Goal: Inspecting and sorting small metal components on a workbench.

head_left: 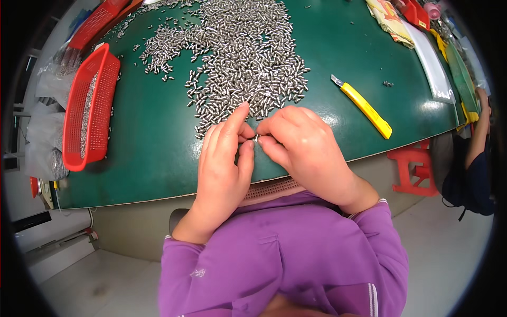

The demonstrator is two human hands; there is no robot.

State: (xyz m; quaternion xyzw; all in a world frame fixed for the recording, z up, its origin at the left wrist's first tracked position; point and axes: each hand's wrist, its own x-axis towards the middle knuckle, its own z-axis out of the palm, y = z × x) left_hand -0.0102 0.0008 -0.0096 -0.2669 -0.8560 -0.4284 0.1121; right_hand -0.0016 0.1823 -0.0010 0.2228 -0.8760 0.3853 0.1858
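Note:
A small silvery metal part (256, 138) sits between the fingertips of both hands, just over the near side of the green tabletop. My right hand (306, 145) pinches it between thumb and forefinger. From the other side, my left hand (222, 161) closes thumb and curled fingers around it, its forefinger raised; the fingers partly hide the part. Right beyond my fingertips spreads a large heap of small silvery pointed metal parts (248, 63), lying loose on the table.
A red perforated basket (100, 113) with metal parts stands at the left. On the right lie a yellow utility knife (367, 110) and a few tiny parts (388, 83). Below the table edge is a pink basket (272, 190). A red stool (412, 171) and another person (470, 174) are at far right.

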